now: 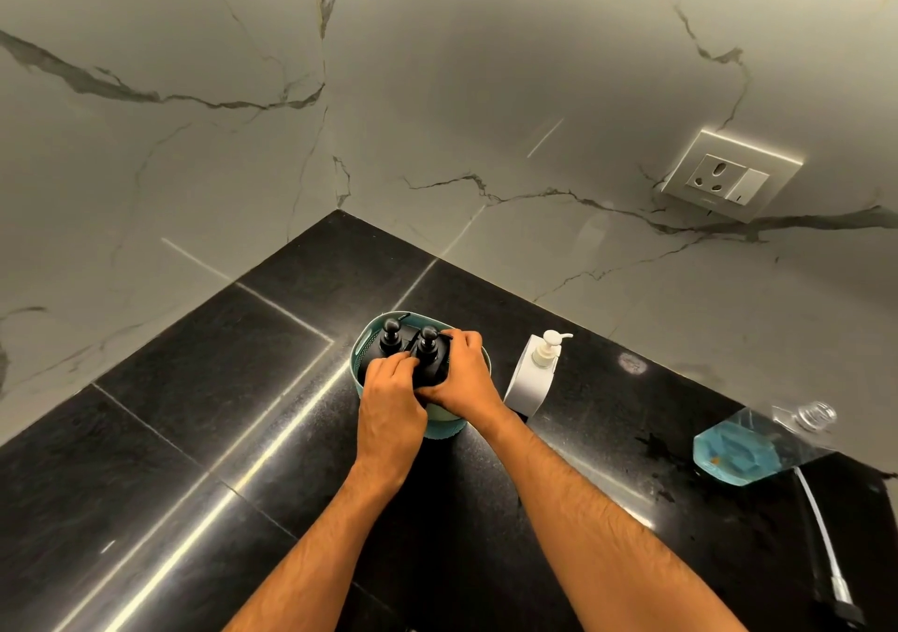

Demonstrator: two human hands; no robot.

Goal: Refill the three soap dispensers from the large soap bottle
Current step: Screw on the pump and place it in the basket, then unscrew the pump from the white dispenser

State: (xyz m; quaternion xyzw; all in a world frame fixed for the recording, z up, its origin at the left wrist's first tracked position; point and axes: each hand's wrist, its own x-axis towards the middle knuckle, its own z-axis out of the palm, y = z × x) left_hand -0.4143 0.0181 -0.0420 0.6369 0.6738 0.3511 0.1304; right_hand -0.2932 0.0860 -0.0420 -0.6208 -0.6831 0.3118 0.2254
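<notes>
A teal basket (pixel 360 345) stands on the black counter and holds two black pump dispensers. Both my hands are on the nearer black dispenser (pixel 428 350): my left hand (pixel 388 400) grips its front left side, and my right hand (pixel 461 378) curls around its right side. The other black dispenser (pixel 390 335) stands behind it to the left. A white pump dispenser (pixel 532 374) stands just right of the basket. The large clear bottle (pixel 758 444) with blue soap lies on its side at the right, its neck pointing toward the wall.
Marble walls meet in a corner behind the basket. A wall socket (pixel 729 177) sits at the upper right. A white hose with a metal end (pixel 826 549) lies on the counter (pixel 218 388) below the large bottle. Wet spots mark the counter near that bottle.
</notes>
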